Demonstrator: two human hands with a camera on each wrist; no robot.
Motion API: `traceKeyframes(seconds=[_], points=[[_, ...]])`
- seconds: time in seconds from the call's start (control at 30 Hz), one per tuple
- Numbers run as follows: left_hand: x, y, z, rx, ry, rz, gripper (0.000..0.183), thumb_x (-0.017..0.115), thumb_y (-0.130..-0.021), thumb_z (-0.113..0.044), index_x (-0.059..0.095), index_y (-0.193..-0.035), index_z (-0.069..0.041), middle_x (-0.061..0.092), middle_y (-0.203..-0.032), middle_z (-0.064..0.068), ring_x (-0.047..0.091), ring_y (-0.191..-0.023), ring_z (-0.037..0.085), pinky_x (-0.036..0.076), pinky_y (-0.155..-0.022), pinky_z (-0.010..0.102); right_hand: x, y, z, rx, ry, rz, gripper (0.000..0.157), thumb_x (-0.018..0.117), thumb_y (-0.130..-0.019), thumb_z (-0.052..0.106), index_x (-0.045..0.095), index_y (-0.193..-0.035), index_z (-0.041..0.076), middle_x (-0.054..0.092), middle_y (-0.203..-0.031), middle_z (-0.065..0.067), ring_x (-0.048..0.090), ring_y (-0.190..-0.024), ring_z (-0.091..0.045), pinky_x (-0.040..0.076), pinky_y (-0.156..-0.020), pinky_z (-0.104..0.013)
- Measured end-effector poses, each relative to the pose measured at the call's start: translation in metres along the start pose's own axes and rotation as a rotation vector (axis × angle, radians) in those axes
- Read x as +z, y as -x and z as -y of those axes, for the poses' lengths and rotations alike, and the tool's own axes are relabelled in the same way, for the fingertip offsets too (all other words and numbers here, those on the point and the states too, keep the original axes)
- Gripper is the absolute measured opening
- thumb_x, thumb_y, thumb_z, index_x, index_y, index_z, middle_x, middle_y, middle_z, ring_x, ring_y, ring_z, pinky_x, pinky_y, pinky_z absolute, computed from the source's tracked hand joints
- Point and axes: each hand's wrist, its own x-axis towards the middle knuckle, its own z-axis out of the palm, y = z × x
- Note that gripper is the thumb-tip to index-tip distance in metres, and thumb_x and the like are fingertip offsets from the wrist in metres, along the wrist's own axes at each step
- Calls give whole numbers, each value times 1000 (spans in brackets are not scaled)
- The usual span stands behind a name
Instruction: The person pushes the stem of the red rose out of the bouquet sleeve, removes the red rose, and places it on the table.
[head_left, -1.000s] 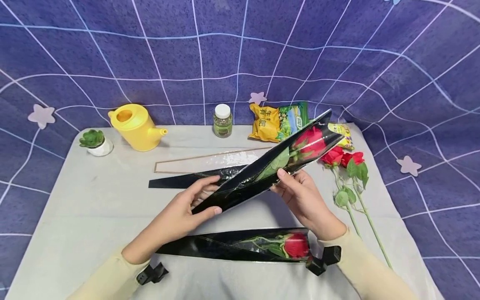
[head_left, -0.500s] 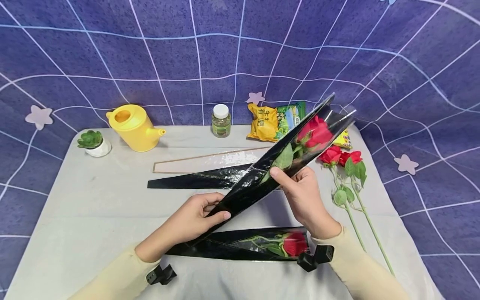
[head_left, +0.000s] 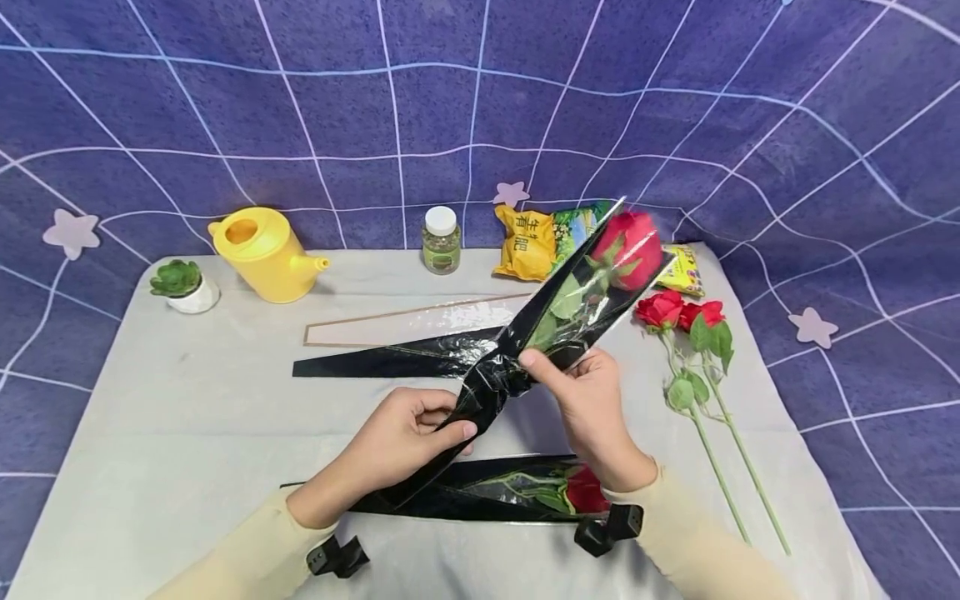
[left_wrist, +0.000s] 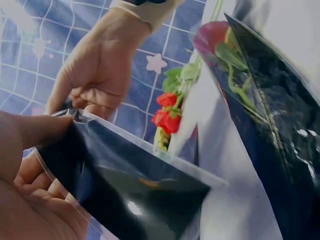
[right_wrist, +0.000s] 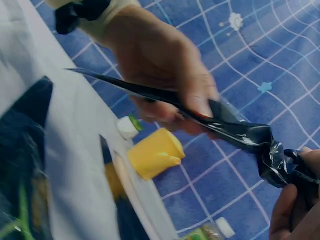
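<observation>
Rose (head_left: pixel 633 252) in wrapper (head_left: pixel 501 377), bloom far right!
My left hand (head_left: pixel 401 437) grips its near end, right hand (head_left: pixel 591 410) pinches its crumpled middle; nearer, second wrapper (head_left: pixel 465 493), second rose (head_left: pixel 585 490) inside.

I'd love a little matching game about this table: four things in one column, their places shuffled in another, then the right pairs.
Things:
1. yellow watering can
2. white-lidded jar
3. rose in the crumpled sleeve
4. two unwrapped roses

Places:
A. lying on the right side of the table
B. gripped by the left hand and right hand
C. beside the potted succulent
D. between the watering can and the orange-yellow packet

Pairs: 1-C, 2-D, 3-B, 4-A
</observation>
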Motion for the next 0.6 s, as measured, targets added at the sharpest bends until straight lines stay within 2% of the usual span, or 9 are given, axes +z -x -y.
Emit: traceKeyframes(seconds=[0.07,0.13,0.2,0.3,0.4,0.53,0.6], points=[[2,-1,0,1,20,-9,3,67,-87,-6,69,-85,-4,61,-59,4,57,-53,9,43,-54,19,2,5,-4,36,38,35,26,77,-77,7,67,-98,-5,68,-93,-18,63,-84,-22,50,-75,-35],[3,-2,1,-22,64,-5,3,66,-87,-3,68,-88,-1,68,-72,9,67,-68,19,48,-62,23,5,9,-8,62,63,64,26,77,-77,8,68,-98,-4,68,-93,-17,63,-84,-21,50,-74,-34],[2,-1,4,-25,53,-18,3,67,-86,-3,68,-89,-2,69,-72,9,67,-70,24,47,-62,23,6,11,-10,80,68,83,26,77,-78,9,68,-99,-3,68,-93,-17,63,-84,-21,50,-75,-35],[0,0,12,-20,29,-42,5,68,-86,-5,69,-91,-5,69,-73,6,66,-71,25,47,-62,23,6,9,-9,89,66,99,28,77,-78,10,67,-102,-2,67,-95,-17,63,-87,-22,50,-77,-37],[-4,0,24,-35,-47,-79,6,71,-85,-17,71,-90,-14,66,-69,-2,60,-60,14,43,-54,22,1,4,-3,97,24,87,29,76,-79,8,66,-104,-1,66,-98,-16,62,-89,-24,49,-80,-39],[-10,0,36,-45,-153,-114,10,73,-80,-34,70,-82,-25,46,-52,-8,34,-47,6,29,-46,20,-9,-6,10,76,-90,46,22,72,-80,-1,64,-100,-2,65,-94,-13,60,-84,-22,48,-79,-34],[-12,0,38,-28,-182,-123,12,73,-79,-39,70,-80,-27,37,-50,-8,29,-46,6,27,-46,21,-13,-12,17,46,-156,24,23,70,-81,-5,63,-102,-1,64,-95,-11,59,-84,-20,47,-78,-32]])
